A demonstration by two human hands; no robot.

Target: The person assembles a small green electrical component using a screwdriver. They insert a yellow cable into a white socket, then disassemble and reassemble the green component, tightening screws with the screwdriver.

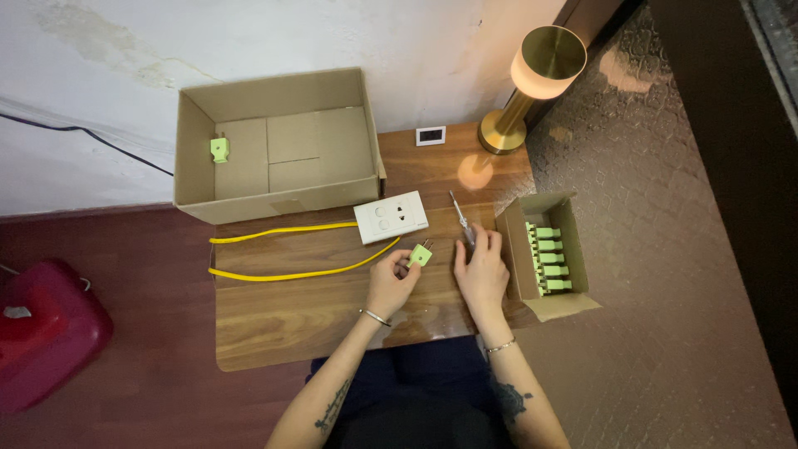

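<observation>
My left hand (pixel 391 281) pinches a small light-green plug (pixel 421 254) above the wooden table (pixel 274 320), its prongs pointing up toward a white socket-and-switch plate (pixel 391 217). My right hand (pixel 481 268) rests on the table over the handle of a screwdriver (pixel 460 214), whose shaft points away from me. Whether the fingers close around the handle is not clear. A small cardboard box (pixel 517 249) at the right holds several more green plugs (pixel 549 259) in a row.
A large open cardboard box (pixel 278 195) at the back holds one green plug (pixel 219 150). A yellow cable (pixel 287 274) runs left from the socket plate. A brass lamp (pixel 532 83) glows at the back right, beside a small white plate (pixel 431 135). A red container (pixel 41 328) sits on the floor.
</observation>
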